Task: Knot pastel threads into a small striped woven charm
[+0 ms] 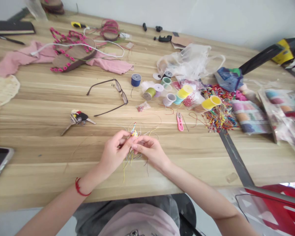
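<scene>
Just above the front part of the table, my left hand (pixel 116 149) pinches a small braided piece (pixel 134 132) of yellow, white and blue thread between thumb and fingers. My right hand (pixel 151 150) meets it from the right, its thumb and index finger pressed together on the threads below the piece. Loose yellow and grey threads (pixel 130 158) hang down under both hands, and more thin strands curl out behind them. The fingertips partly hide the piece.
Keys (pixel 80 118) and glasses (pixel 118 86) lie behind to the left. Pink snips (pixel 179 122), thread spools (pixel 169 99) and a tangled thread pile (pixel 220 113) are to the right. A phone (pixel 0 160) lies at the left edge.
</scene>
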Action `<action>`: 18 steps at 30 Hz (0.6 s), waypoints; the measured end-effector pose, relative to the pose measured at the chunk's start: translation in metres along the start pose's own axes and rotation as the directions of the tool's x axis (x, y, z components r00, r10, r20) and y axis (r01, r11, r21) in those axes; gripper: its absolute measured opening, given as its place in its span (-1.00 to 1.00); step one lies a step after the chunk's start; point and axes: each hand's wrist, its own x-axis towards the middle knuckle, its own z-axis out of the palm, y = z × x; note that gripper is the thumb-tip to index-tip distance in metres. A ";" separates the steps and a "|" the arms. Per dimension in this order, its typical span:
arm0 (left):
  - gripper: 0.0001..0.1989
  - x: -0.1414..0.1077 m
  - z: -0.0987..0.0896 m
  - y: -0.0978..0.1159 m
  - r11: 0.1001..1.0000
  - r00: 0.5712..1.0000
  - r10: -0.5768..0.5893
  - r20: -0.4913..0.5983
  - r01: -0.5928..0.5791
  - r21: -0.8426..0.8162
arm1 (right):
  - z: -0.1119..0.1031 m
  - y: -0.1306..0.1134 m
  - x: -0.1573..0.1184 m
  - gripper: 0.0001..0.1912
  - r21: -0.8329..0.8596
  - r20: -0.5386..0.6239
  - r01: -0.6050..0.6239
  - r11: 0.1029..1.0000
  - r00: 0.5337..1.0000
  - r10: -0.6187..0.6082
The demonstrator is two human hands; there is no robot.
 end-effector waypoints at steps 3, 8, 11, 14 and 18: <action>-0.86 0.000 0.000 0.000 1.000 1.000 0.012 -0.001 -0.012 0.009 | 0.000 -0.002 -0.001 -0.80 0.000 0.006 -0.010 1.000 1.000 0.010; -0.88 0.000 -0.001 -0.004 0.997 0.999 0.046 0.018 -0.048 0.066 | 0.000 -0.005 -0.001 -0.82 -0.010 0.033 -0.052 0.999 0.998 0.053; -0.88 -0.001 -0.001 -0.008 0.986 0.995 0.089 0.040 -0.094 0.138 | 0.000 -0.006 -0.001 -0.87 -0.021 0.053 -0.072 0.997 0.996 0.073; -0.89 -0.002 -0.002 -0.011 0.956 0.986 0.161 0.049 -0.168 0.239 | 0.000 -0.004 0.001 -0.93 -0.035 0.060 -0.068 0.997 0.996 0.070; -0.89 -0.002 -0.004 -0.014 0.904 0.968 0.249 0.017 -0.239 0.354 | -0.003 -0.002 0.003 -0.95 -0.063 0.046 -0.050 0.997 0.998 0.053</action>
